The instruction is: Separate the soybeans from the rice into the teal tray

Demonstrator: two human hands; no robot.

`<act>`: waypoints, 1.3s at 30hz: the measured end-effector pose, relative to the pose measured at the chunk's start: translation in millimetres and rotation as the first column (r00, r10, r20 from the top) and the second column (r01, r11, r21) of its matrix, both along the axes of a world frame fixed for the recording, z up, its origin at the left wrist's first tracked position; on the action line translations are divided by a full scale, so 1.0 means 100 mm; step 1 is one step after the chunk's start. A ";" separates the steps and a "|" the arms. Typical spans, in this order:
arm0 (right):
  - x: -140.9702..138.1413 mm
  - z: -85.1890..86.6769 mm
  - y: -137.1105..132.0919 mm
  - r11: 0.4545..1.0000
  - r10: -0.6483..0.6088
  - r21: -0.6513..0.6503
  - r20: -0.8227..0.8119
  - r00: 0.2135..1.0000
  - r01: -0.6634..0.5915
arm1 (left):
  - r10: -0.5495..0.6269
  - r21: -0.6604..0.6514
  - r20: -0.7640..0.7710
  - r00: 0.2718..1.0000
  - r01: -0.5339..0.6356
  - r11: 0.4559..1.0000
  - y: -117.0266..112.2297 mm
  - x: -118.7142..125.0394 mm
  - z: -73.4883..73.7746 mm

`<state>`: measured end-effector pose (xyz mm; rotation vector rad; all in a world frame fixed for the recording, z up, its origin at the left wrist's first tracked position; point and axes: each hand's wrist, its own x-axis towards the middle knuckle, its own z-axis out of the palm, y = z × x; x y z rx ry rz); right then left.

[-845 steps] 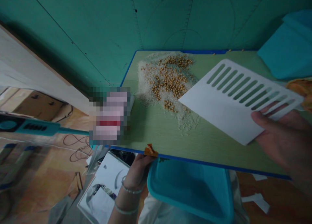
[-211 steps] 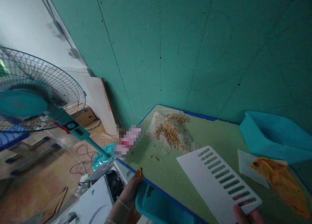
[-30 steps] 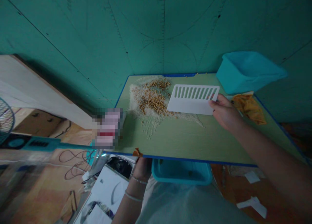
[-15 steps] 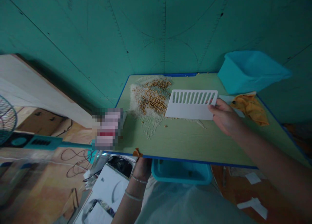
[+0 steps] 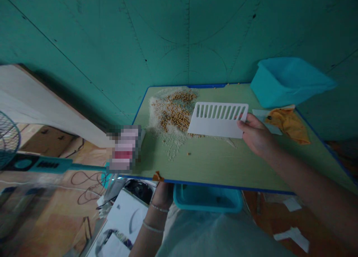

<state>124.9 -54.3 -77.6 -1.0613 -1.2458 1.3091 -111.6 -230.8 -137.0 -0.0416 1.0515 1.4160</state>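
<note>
My right hand (image 5: 258, 134) grips the right end of a white plastic scraper (image 5: 216, 127) with a row of slots. The scraper's left edge meets a heap of tan soybeans (image 5: 177, 117) mixed with white grains (image 5: 175, 137) that look like rice. A lone bean (image 5: 189, 154) lies in front of the scraper. Below the near edge of the green table (image 5: 223, 164) is my left hand (image 5: 165, 193), its fingers hidden under the tabletop. Beside it a blue tray (image 5: 208, 206) sits under that edge, above my lap.
A blue bin (image 5: 291, 93) stands at the back right, with an orange cloth (image 5: 292, 126) before it. A blurred pink and white object (image 5: 124, 149) lies at the table's left edge. The green wall (image 5: 167, 37) closes the back; a fan (image 5: 36, 162) is at left.
The scraper and my right hand have shifted slightly left. The lone bean now lies a little nearer to me. My left hand has stayed nearly in place.
</note>
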 end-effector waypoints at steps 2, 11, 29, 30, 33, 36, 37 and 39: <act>-0.01 0.02 -0.02 1.000 0.006 -0.004 0.002 1.000 -0.006 | 0.012 0.005 -0.003 1.000 -0.012 1.000 -0.01 -0.01 -0.03; -0.04 0.03 -0.07 1.000 0.002 -0.011 0.008 1.000 -0.002 | -0.015 -0.013 -0.001 1.000 0.015 1.000 -0.01 -0.02 -0.01; -0.10 0.06 -0.15 0.996 0.025 -0.090 0.019 0.999 -0.023 | 0.045 0.027 -0.011 0.999 -0.045 0.999 -0.02 0.00 0.03; -0.11 0.08 -0.16 0.995 0.025 -0.099 0.019 1.000 -0.023 | 0.050 0.038 -0.013 0.999 -0.050 0.998 -0.02 0.00 0.02; -0.11 0.12 -0.19 0.993 0.019 -0.120 0.017 1.000 -0.017 | 0.054 0.067 -0.015 0.998 -0.053 0.996 -0.03 -0.01 0.01; -0.12 0.14 -0.22 0.989 0.015 -0.147 0.019 1.000 -0.012 | 0.046 0.083 -0.011 0.999 -0.045 0.996 -0.04 -0.02 -0.01; -0.12 0.14 -0.24 0.988 0.014 -0.156 0.019 1.000 -0.011 | 0.040 0.086 -0.008 0.999 -0.039 0.996 -0.04 -0.03 -0.01; -0.13 0.15 -0.25 0.987 0.010 -0.163 0.018 1.000 -0.007 | 0.026 0.092 -0.002 1.000 -0.026 0.995 -0.05 -0.03 -0.02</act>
